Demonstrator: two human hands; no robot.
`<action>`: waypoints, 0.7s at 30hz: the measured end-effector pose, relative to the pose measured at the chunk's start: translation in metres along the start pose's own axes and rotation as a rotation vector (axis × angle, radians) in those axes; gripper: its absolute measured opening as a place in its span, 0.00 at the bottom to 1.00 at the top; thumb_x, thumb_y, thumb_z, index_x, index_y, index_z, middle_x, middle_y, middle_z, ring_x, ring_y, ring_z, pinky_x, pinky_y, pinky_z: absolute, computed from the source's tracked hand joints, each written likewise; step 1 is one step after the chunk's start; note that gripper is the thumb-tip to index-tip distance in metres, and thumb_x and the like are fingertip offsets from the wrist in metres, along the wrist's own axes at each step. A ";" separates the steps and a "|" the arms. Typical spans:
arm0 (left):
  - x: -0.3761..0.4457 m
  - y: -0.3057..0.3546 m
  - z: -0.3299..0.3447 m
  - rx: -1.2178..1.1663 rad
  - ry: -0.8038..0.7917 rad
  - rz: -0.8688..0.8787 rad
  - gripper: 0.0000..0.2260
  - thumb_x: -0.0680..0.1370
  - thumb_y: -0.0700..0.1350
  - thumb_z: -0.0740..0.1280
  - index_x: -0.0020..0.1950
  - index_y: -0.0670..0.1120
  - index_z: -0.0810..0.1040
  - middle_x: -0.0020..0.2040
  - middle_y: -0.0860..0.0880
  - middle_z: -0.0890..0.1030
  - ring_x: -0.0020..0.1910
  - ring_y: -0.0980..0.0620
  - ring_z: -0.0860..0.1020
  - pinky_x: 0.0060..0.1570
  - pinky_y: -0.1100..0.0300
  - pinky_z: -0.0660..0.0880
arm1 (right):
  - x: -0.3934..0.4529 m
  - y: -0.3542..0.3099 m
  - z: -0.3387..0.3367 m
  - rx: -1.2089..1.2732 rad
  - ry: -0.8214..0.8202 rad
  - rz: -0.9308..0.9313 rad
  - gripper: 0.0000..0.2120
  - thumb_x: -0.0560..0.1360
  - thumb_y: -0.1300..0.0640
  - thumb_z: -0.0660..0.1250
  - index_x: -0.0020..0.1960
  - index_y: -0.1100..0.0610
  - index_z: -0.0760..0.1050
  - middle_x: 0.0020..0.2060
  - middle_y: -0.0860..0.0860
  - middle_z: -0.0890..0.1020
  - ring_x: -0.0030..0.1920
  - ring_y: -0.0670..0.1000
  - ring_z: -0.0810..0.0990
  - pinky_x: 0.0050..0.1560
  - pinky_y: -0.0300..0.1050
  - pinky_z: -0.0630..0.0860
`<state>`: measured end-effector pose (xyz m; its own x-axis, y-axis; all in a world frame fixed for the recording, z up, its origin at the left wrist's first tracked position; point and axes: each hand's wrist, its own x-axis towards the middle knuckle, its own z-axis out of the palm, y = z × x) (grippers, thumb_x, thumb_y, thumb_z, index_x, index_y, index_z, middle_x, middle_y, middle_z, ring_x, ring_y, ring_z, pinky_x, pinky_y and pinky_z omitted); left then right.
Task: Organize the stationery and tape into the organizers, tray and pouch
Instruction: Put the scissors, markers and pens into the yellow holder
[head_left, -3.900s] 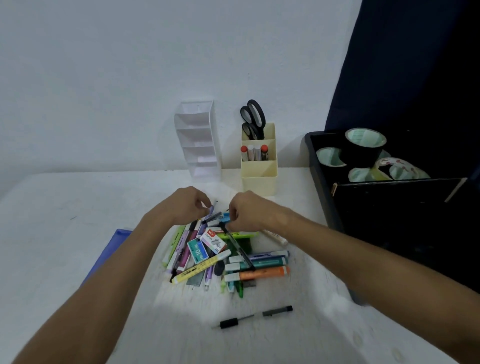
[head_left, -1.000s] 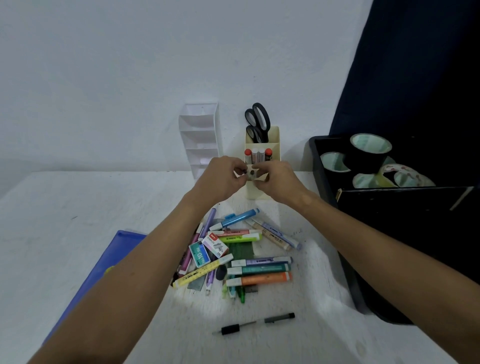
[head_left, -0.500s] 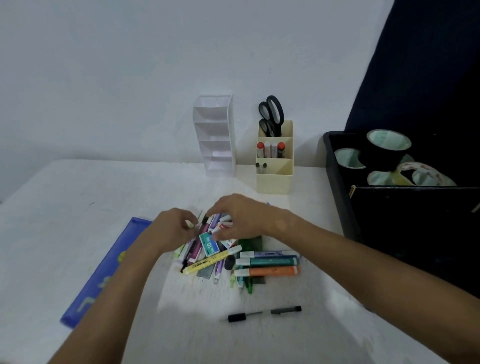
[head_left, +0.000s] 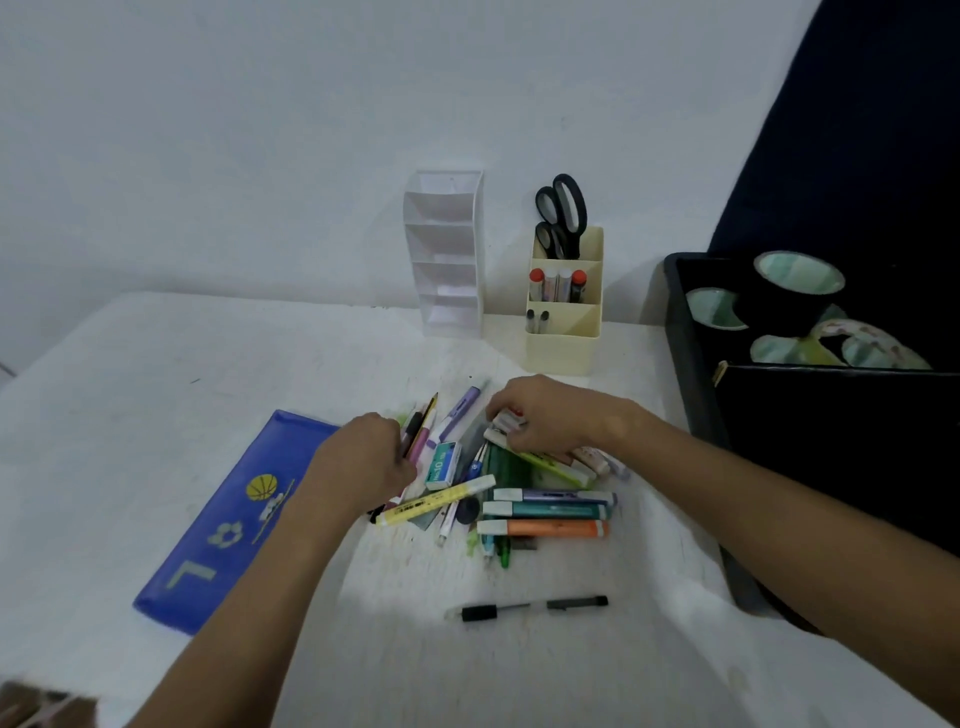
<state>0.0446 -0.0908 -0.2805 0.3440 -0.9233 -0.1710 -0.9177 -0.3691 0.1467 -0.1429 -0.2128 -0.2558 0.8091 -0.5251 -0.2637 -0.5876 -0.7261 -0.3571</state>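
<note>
Cream organizer (head_left: 563, 340) behind the pen pile (head_left: 498, 483); both hands' fingers curled on pens, grip unclear

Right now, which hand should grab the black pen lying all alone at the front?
Probably the right hand. The black pen lies nearer the right arm's side, and the left hand already holds pens beside the blue pouch.

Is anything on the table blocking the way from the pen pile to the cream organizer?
Nothing visible does. Bare table lies between the pen pile and the cream organizer. The right hand rests on the pile's far side, the left hand on its near-left side.
</note>
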 end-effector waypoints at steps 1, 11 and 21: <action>0.001 0.001 0.002 0.000 0.007 0.003 0.10 0.74 0.48 0.67 0.47 0.41 0.79 0.40 0.46 0.77 0.36 0.49 0.75 0.29 0.61 0.69 | -0.001 0.003 -0.001 0.008 -0.006 0.019 0.20 0.75 0.55 0.66 0.67 0.53 0.72 0.64 0.53 0.74 0.63 0.52 0.72 0.60 0.46 0.70; 0.004 -0.009 0.006 -0.333 0.186 -0.013 0.13 0.77 0.47 0.66 0.57 0.41 0.77 0.39 0.48 0.76 0.35 0.52 0.75 0.35 0.61 0.69 | -0.003 0.021 -0.002 -0.105 -0.052 0.159 0.22 0.76 0.48 0.65 0.69 0.51 0.69 0.65 0.53 0.73 0.63 0.53 0.72 0.61 0.48 0.71; 0.006 -0.025 0.008 -0.446 -0.001 -0.204 0.18 0.76 0.55 0.65 0.57 0.42 0.75 0.50 0.43 0.79 0.41 0.51 0.75 0.36 0.58 0.70 | 0.005 0.007 0.006 -0.022 0.060 0.042 0.26 0.75 0.46 0.67 0.71 0.50 0.67 0.69 0.52 0.68 0.68 0.54 0.66 0.66 0.51 0.67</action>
<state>0.0684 -0.0861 -0.2926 0.5080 -0.8272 -0.2403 -0.6570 -0.5525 0.5129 -0.1431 -0.2182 -0.2649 0.7831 -0.5805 -0.2231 -0.6211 -0.7123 -0.3269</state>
